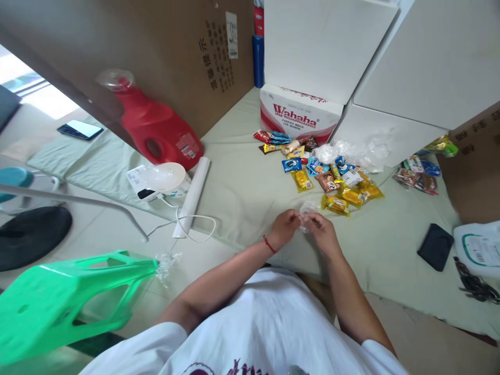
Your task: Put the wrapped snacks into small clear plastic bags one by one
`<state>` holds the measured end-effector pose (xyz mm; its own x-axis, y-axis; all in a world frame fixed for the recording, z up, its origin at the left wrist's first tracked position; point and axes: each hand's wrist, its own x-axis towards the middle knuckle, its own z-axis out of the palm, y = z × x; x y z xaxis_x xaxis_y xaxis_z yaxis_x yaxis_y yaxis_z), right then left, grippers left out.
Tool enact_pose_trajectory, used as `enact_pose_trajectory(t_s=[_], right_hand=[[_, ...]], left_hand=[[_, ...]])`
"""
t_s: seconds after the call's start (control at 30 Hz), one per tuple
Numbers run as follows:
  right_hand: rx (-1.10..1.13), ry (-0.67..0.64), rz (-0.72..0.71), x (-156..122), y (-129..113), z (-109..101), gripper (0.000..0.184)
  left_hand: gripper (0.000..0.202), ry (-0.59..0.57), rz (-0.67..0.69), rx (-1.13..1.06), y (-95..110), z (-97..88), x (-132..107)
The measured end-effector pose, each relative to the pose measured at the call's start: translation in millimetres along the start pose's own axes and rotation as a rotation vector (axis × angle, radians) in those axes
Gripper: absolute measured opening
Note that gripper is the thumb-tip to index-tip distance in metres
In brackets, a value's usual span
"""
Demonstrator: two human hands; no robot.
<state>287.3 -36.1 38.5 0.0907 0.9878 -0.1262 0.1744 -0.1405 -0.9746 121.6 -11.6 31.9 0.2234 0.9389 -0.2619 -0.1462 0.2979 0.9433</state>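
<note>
A small clear plastic bag is pinched between both hands, low over the pale green cloth. My left hand, with a red cord at its wrist, grips the bag's left side. On its right side, my right hand holds it with thumb and fingers closed. Just beyond the hands lies a loose pile of wrapped snacks: a yellow packet, a brown packet and a blue packet among them. Crumpled clear plastic bags rest behind the pile.
A Wahaba-like printed water carton stands behind the snacks, against white boxes. To the left are a red detergent bottle, a white roll and a green stool. At right lie more snack packets and a black wallet-like object.
</note>
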Motion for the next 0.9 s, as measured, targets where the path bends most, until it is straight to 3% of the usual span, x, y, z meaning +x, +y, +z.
enact_pose_trajectory(t_s=[0.17, 0.3, 0.5, 0.57, 0.67, 0.7, 0.73, 0.8, 0.87, 0.9], right_hand=[[0.376, 0.119, 0.156, 7, 5, -10, 0.04], [0.507, 0.055, 0.174, -1, 4, -11, 0.039], [0.562, -0.052, 0.185, -10, 2, -4, 0.036], [0.589, -0.024, 0.239, -9, 5, -5, 0.038], [0.575, 0.056, 0.274, -7, 10, -5, 0.039], [0.573, 0.075, 0.268, -8, 10, -3, 0.038], [0.575, 0.085, 0.256, -8, 9, 0, 0.038], [0.578, 0.078, 0.23, -10, 6, 7, 0.037], [0.569, 0.051, 0.211, -11, 2, 13, 0.037], [0.567, 0.042, 0.207, -11, 0, 14, 0.037]], left_hand=[[0.031, 0.045, -0.136, -0.255, 2, -22.3, -10], [0.041, 0.024, -0.26, -0.434, 8, -26.7, -17], [0.05, 0.075, -0.232, -0.399, 6, -22.6, -4], [0.046, 0.188, -0.175, -0.291, 6, -26.3, 0], [0.038, 0.512, 0.061, 0.072, 6, -27.0, -5], [0.033, 0.541, 0.137, 0.189, 6, -24.3, -9], [0.027, 0.494, 0.187, 0.276, 5, -20.1, -14], [0.025, 0.263, 0.207, 0.345, 4, -8.8, -22], [0.025, 0.078, 0.162, 0.309, 1, 1.3, -24], [0.026, 0.052, 0.137, 0.259, 0, 4.1, -23]])
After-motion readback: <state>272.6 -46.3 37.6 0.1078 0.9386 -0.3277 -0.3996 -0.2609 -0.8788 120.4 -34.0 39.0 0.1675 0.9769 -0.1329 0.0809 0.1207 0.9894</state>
